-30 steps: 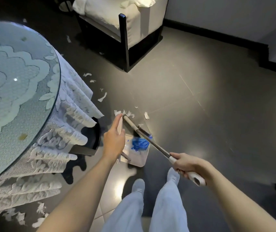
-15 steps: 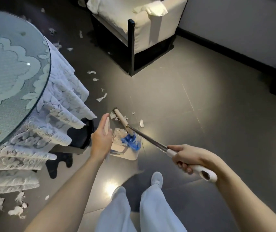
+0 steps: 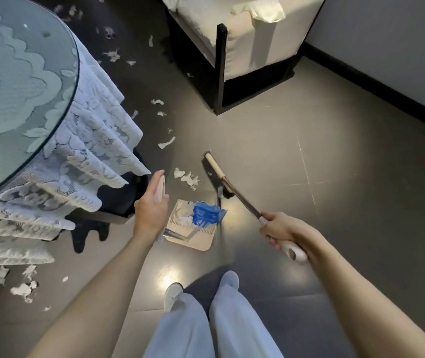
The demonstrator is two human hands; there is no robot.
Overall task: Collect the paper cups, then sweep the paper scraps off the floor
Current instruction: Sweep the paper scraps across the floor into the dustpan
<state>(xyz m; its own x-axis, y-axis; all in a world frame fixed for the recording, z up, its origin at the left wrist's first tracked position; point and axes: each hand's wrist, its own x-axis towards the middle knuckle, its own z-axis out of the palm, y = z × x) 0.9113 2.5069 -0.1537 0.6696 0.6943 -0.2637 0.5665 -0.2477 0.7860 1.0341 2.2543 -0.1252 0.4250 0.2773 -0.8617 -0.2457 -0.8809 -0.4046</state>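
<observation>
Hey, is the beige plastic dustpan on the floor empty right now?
No, a crumpled blue sheet and white paper scraps lie in the beige plastic dustpan.

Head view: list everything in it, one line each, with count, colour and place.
broom: one, cream head, metal shaft; head on the floor beyond the dustpan
dustpan: one, beige; on the floor between the hands
plastic piece: one, blue, crumpled; in the dustpan
paper scraps: many, white; on the floor left of the broom head, around the table, toward the armchair
table: one, round glass top over white lace cloth; left
armchair: one, cream, black frame; top centre
floor: grey tiles
wall: grey, black skirting; top right
legs: two, pale blue trousers; bottom centre
left grip: holds the dustpan's upright handle
right grip: grips the broom's white handle
</observation>
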